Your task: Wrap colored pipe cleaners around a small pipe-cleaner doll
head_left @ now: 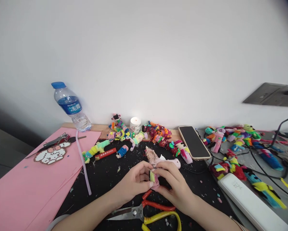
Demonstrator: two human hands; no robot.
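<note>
Between my two hands is a small fuzzy pipe-cleaner piece (154,180), pink with yellow-green and black bands. My left hand (137,181) pinches it from the left with thumb and fingers. From the right, my right hand (172,183) grips its pink side, with the fingers curled over the top. Just beyond the fingertips lie a brownish-pink fuzzy item (151,155) and a pale pink tool (174,163), partly hidden by my hands. Under my wrists rest scissors (136,212) with one red and one yellow handle, their blades partly open and pointing left.
Several colourful pipe-cleaner figures (158,133) line the back near a white cup (135,124). A phone (194,142) and white power bank (252,202) lie right, among black cables. Left are pink sheets (38,189), a tilted water bottle (70,106) and a lilac strip (83,163).
</note>
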